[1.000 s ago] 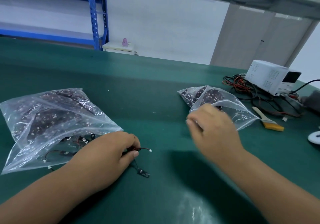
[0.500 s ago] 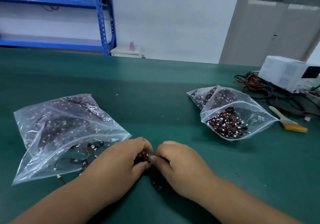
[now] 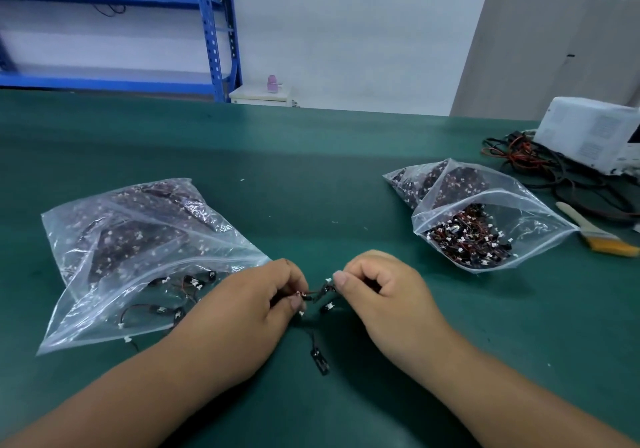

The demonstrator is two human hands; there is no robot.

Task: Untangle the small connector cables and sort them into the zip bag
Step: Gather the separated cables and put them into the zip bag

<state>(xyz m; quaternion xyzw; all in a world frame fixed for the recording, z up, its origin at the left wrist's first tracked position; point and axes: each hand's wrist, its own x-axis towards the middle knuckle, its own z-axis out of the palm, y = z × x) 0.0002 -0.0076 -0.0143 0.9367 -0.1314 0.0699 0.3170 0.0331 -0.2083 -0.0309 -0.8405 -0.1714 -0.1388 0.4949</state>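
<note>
The left hand [image 3: 249,305] and right hand [image 3: 384,295] each pinch one end of a small tangle of connector cables [image 3: 318,296] between thumb and curled fingers, low over the green bench [image 3: 311,170]. A black connector [image 3: 320,361] trails nearer than the tangle. Left of the tangle lies a crumpled zip bag [image 3: 138,247] with loose cables at its mouth. Right of the tangle and farther back sits an open zip bag [image 3: 485,219] part-filled with cables, and a brush [image 3: 595,233] lies farther right.

Two bare hands in shot here: the left hand [image 3: 249,305] and the right hand [image 3: 384,295], both uncovered. The left forearm [image 3: 138,388] and the right forearm [image 3: 502,392] run bare right to the bottom edge, and the thumbnails [image 3: 341,278] showing are short and plain.
</note>
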